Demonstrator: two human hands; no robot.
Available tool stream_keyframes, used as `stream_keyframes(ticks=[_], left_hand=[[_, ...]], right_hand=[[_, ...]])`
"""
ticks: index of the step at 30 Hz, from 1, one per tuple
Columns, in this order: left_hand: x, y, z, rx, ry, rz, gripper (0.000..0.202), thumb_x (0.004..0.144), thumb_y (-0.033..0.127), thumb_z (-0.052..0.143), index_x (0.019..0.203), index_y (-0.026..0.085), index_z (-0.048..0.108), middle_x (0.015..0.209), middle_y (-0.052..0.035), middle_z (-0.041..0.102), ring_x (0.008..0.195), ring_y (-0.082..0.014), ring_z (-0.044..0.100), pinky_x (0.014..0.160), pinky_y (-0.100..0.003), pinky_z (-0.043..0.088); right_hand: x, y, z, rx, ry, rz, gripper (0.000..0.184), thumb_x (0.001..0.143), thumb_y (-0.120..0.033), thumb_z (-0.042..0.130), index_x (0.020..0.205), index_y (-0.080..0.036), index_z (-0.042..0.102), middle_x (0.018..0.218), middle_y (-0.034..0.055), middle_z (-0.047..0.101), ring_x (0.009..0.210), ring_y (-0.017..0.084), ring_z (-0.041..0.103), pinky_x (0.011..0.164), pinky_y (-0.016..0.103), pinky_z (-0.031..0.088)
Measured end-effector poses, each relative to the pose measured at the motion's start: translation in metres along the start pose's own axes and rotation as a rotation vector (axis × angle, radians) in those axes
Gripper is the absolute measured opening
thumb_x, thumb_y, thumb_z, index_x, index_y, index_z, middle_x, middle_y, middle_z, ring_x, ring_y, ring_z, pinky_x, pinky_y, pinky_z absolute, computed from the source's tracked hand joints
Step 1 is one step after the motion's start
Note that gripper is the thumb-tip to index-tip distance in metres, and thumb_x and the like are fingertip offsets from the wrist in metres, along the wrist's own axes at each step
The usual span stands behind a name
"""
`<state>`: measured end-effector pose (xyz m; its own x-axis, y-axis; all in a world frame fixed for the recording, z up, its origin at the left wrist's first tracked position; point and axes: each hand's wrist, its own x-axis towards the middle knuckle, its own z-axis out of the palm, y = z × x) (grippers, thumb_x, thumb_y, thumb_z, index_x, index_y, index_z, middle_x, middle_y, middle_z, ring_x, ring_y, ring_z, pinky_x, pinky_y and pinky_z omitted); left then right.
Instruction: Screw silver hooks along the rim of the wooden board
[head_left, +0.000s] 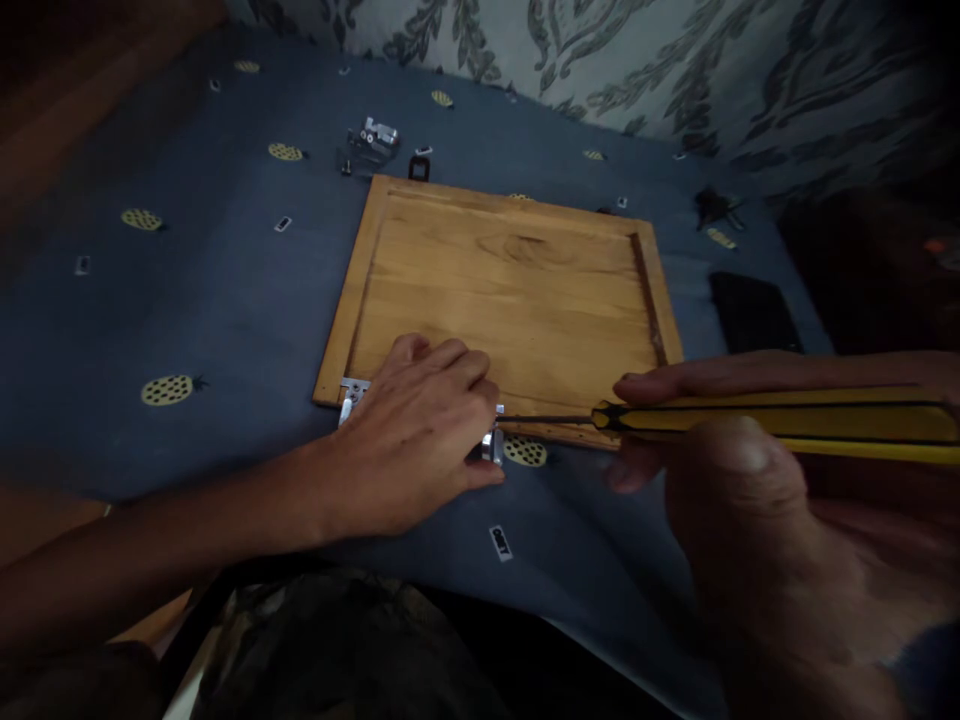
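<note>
A framed wooden panel (510, 290), like a cabinet door, lies flat on the blue cloth. At its near edge is a shiny metal hinge (492, 446), mostly covered by my left hand (420, 430), whose fingers curl over it and hold it against the wood. A metal plate with screws (354, 390) shows beside the wrist, at the panel's near left corner. My right hand (750, 500) grips a yellow and black screwdriver (780, 418) by the handle. Its thin shaft points left and reaches the metal beside my left fingers; the tip's exact contact is hidden.
Loose metal hinges (375, 140) lie behind the panel, with a small dark frame-shaped piece (419, 168) near them. To the right are a black flat object (754, 310) and a small dark item (718, 208). A patterned wall or fabric (600, 60) rises behind.
</note>
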<state>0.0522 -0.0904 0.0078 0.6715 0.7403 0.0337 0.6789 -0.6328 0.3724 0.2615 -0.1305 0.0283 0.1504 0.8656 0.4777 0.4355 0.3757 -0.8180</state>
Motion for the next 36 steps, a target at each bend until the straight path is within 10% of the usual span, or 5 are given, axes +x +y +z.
stream_keyframes(ticks=[17,23,32,36], left_hand=[[0.001,0.001,-0.002,-0.004,-0.015,-0.005,0.035,0.093,0.047,0.091,0.104,0.017,0.078,0.104,-0.0066,0.071,0.11,-0.0305,0.066,0.104,-0.048,0.046],[0.001,0.0,-0.001,0.005,-0.01,0.011,0.036,0.092,0.047,0.092,0.103,0.016,0.077,0.105,-0.0079,0.072,0.111,-0.0317,0.067,0.102,-0.048,0.046],[0.002,0.001,-0.001,0.004,-0.019,-0.006,0.035,0.094,0.046,0.091,0.105,0.017,0.078,0.108,-0.0077,0.074,0.115,-0.0315,0.067,0.103,-0.048,0.046],[0.003,0.002,-0.003,-0.006,-0.048,-0.016,0.033,0.095,0.045,0.09,0.105,0.016,0.079,0.108,-0.0085,0.073,0.114,-0.0318,0.067,0.103,-0.049,0.046]], right_hand=[[-0.001,-0.004,-0.001,0.021,-0.06,0.041,0.013,0.094,-0.043,0.089,0.097,-0.032,0.083,0.096,0.0001,0.084,0.05,0.019,0.067,0.046,0.044,0.055],[0.001,-0.015,-0.006,0.041,-0.207,0.113,0.022,0.103,-0.047,0.079,0.124,-0.042,0.085,0.11,-0.0024,0.084,0.067,0.02,0.075,0.08,0.046,0.069],[0.004,-0.004,0.004,0.18,-0.162,-0.061,0.023,0.09,-0.02,0.093,0.105,-0.033,0.083,0.099,-0.0033,0.087,0.069,0.018,0.076,0.049,0.031,0.06],[0.005,-0.006,0.002,0.151,-0.222,-0.063,0.03,0.093,-0.022,0.09,0.12,-0.036,0.086,0.103,-0.0032,0.086,0.065,0.017,0.076,0.061,0.033,0.068]])
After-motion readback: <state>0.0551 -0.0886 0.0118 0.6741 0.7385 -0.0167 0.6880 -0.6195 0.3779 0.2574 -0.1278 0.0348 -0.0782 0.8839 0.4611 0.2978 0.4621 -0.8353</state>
